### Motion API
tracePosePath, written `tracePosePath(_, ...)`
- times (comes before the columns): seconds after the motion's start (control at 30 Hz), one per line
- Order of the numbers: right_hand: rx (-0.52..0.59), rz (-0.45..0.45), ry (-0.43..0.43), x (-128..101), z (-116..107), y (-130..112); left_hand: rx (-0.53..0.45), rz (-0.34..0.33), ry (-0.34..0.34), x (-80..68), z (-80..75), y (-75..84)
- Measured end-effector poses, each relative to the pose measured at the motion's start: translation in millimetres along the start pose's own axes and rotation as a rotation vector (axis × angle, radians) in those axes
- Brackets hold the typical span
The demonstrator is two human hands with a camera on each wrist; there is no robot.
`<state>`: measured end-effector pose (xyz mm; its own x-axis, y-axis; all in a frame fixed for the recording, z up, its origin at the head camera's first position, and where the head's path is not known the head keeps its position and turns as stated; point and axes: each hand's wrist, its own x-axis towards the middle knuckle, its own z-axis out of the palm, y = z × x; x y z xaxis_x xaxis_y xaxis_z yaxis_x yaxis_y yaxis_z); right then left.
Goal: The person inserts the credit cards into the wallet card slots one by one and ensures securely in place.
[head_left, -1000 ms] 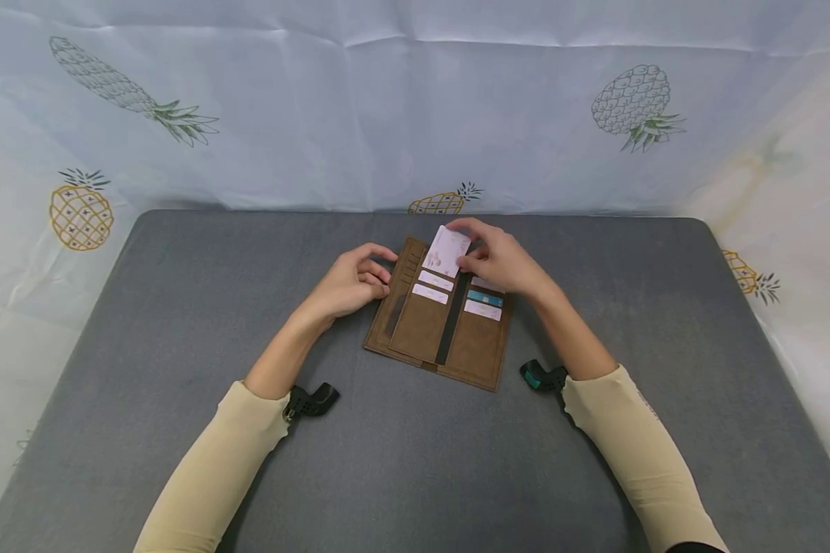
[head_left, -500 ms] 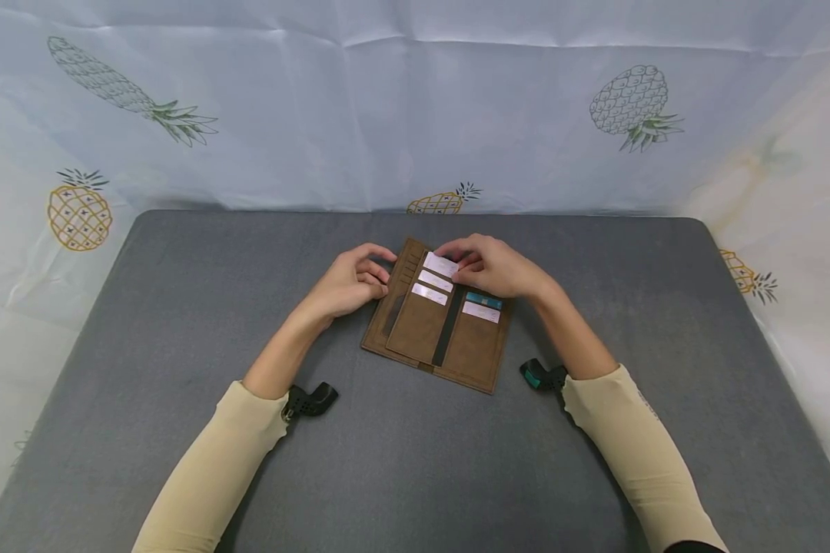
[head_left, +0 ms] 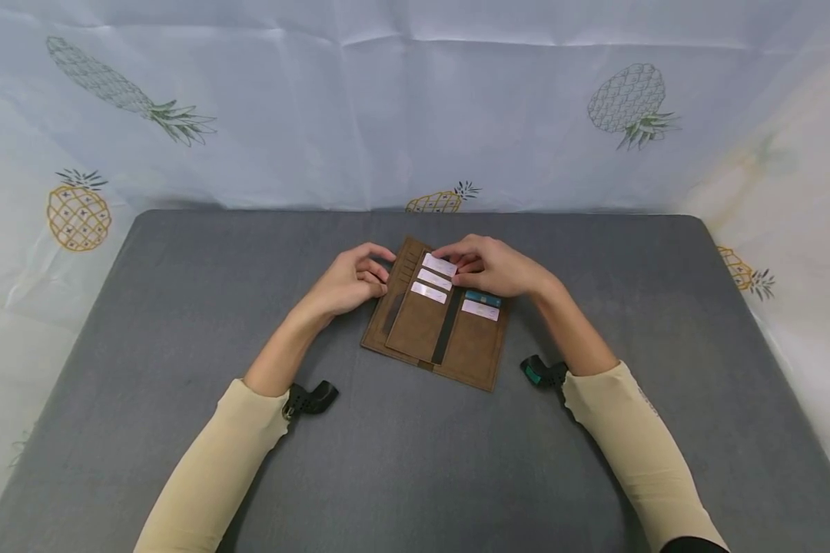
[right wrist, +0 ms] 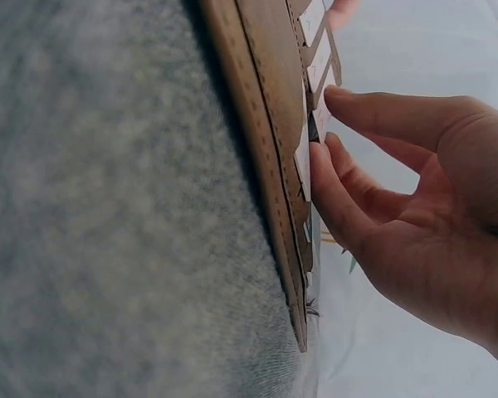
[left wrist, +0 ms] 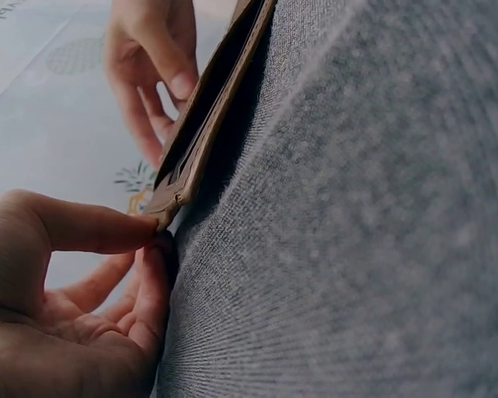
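A brown wallet (head_left: 415, 326) lies spread on the grey table, tilted a little. My left hand (head_left: 353, 283) pinches its left edge; in the left wrist view that hand's thumb and fingers (left wrist: 155, 282) meet at the wallet corner (left wrist: 168, 207). My right hand (head_left: 493, 265) holds the topmost white card (head_left: 439, 265) of the left column by its top and right edges. Most of that card sits inside its slot. Two more white cards (head_left: 429, 293) show below it. In the right column, a teal card (head_left: 483, 299) and a white card (head_left: 480, 310) stick out of slots.
A black strap (head_left: 446, 330) runs down between the two card columns. Black wrist mounts (head_left: 311, 399) sit at both sleeve cuffs. Behind the table's far edge hangs a pale cloth (head_left: 360, 115) printed with pineapples.
The right hand has moved down toward the wallet, and the top white card has slid from well above its slot to mostly inside it. The left hand stays at the wallet's edge.
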<state>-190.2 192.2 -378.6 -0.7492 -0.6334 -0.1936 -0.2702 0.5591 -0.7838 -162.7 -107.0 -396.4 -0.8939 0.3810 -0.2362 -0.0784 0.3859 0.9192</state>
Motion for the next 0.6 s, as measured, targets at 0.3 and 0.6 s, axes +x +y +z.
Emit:
tracePosePath(0.3, -0.003, -0.046, -0.024, -1.5, -2.8, -0.8, 0.016, -0.002, -0.003, -0.8, 0.3, 1.5)
tracePosePath(0.6, -0.014, -0.051, -0.033, -2.8, -3.4, -0.4, 0.033, -0.006, 0.017, 0.7, 4.4, 3.0)
